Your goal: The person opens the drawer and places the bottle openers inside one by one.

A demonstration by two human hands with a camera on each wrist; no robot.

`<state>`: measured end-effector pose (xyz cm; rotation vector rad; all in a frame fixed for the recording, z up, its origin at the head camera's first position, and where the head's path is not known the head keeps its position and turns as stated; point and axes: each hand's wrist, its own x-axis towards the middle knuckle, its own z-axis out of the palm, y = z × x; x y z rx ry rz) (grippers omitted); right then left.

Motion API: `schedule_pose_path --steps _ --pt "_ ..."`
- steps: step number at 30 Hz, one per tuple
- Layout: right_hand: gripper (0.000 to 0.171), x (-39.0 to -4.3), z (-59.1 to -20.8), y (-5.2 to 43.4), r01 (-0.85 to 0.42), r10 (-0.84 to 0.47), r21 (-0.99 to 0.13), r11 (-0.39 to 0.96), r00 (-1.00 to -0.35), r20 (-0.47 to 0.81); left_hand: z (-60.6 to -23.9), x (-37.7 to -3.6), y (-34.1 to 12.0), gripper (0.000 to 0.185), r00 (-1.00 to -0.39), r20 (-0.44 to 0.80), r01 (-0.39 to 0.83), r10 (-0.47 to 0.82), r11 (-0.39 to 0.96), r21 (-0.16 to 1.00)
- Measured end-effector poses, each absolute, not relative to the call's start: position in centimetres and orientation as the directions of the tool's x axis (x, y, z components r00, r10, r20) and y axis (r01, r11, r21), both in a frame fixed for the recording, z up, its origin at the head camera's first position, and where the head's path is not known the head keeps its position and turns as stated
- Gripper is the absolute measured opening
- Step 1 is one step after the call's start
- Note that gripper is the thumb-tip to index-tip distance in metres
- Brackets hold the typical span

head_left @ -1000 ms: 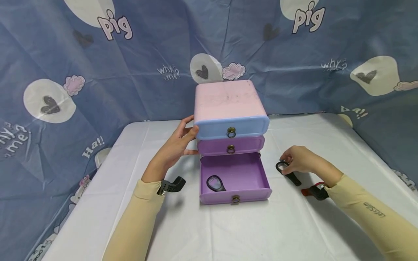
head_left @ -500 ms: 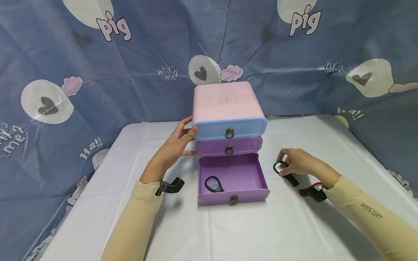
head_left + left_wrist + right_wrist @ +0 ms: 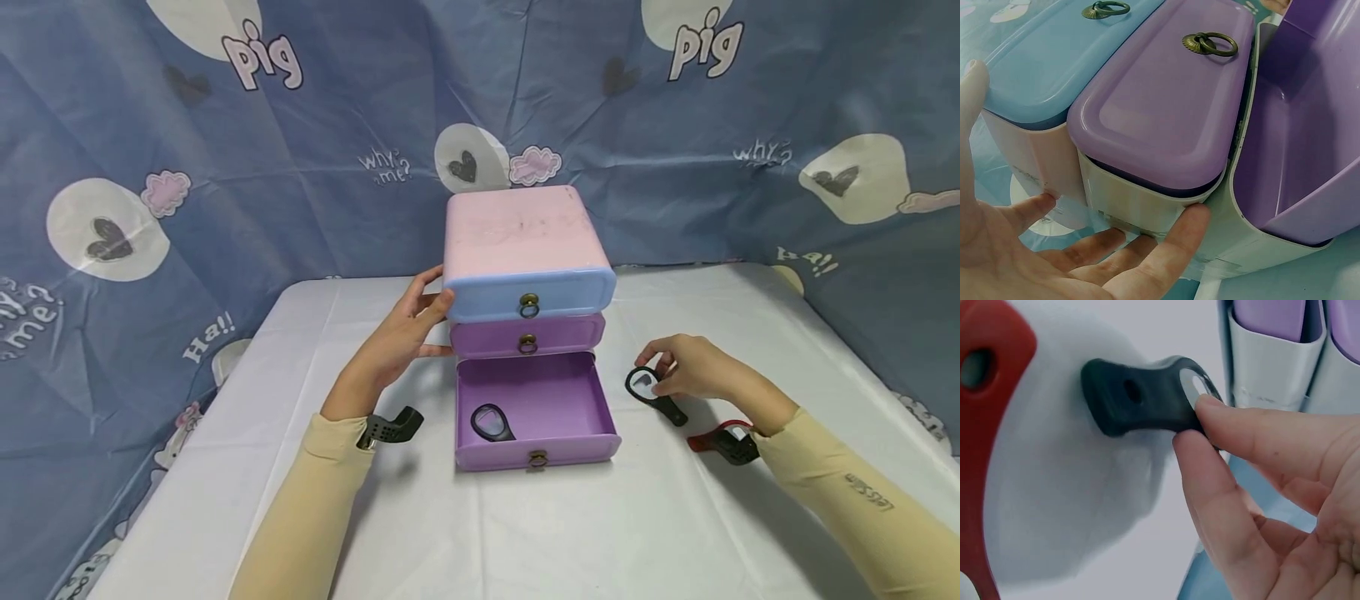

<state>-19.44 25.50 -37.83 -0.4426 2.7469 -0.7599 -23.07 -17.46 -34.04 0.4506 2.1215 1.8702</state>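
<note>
Right hand (image 3: pixel 693 371) pinches the black opener (image 3: pixel 651 393) by its ring end, covering part of the ring; since the earlier frame that end has lifted off the table (image 3: pixel 525 533), right of the open bottom drawer (image 3: pixel 536 408). Bare cloth lies between. Left hand (image 3: pixel 401 337), fingers straight, presses the cabinet (image 3: pixel 525 242) side.

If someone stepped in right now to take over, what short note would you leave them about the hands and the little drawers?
Left hand: flat, open fingers press the side of the small pastel plastic three-drawer chest.
Right hand: pinches a black plastic bottle opener on the white tablecloth.
Bottom purple drawer: pulled out, another black opener lies inside.
Done: one opener stowed.
Left, probably: put in the held opener, shut the drawer.
</note>
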Motion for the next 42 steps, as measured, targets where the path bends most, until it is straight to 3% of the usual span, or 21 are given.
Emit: schedule_pose_path --steps 13,42 --pt "0.038 -19.0 -36.1 26.2 -0.221 -0.371 -0.608 0.763 -0.920 -0.130 -34.0 -22.9 -17.4 0.080 -0.909 -0.001 0.053 0.416 0.118 0.992" --pt "0.042 -16.4 -31.9 21.2 -0.265 -0.409 -0.689 0.675 -0.911 -0.051 -34.1 -23.0 -17.3 0.082 -0.915 -0.011 0.036 0.403 0.111 0.993"
